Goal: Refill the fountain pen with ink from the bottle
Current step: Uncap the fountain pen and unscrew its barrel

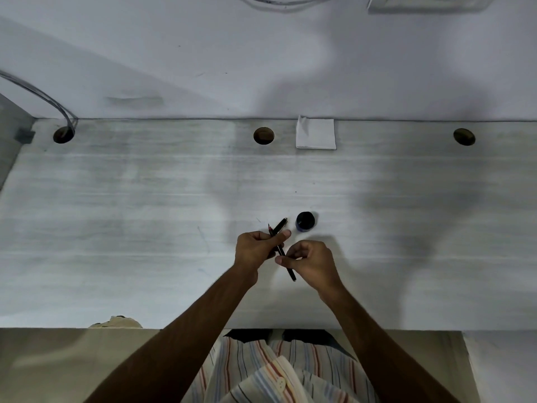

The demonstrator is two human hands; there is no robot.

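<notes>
A slim black fountain pen point(281, 251) runs from its thin tip at the upper left to its barrel end at the lower right, just above the grey desk point(145, 213). My left hand point(255, 248) grips the pen's front part together with a short black cap point(280, 224) that sticks up to the right. My right hand point(312, 263) pinches the barrel point(291, 273) between thumb and fingers. The small dark-blue ink bottle point(305, 221) with a black top stands on the desk just beyond my right hand, apart from both hands.
A folded white tissue point(316, 132) lies at the desk's back edge against the wall. Three round cable holes point(263, 135) line the back, and a cable point(43, 97) enters the left one. The desk's front edge point(377, 327) is near my body.
</notes>
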